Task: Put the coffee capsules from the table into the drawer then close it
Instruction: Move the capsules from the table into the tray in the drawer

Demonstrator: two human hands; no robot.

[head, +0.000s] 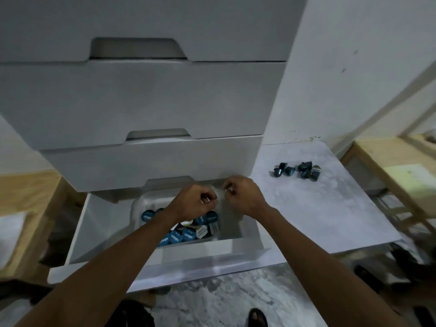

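The bottom drawer [151,267] of a white drawer unit stands pulled open. Inside it lies a clear plastic bag [141,204] holding several blue-lidded coffee capsules [181,236]. Both my hands are over the bag's far edge. My left hand [195,204] and my right hand [243,194] each pinch the thin plastic of the bag's mouth, fingers closed on it. Several dark blue capsules [298,171] lie loose in a small cluster on the white table [330,208] to the right of the drawer unit.
Three closed drawers [141,102] with cut-out handles rise above the open one. A white wall [342,67] stands behind the table. Wooden frames [389,166] stand to the right and at far left. My sandalled foot [257,317] shows on the mottled floor below.
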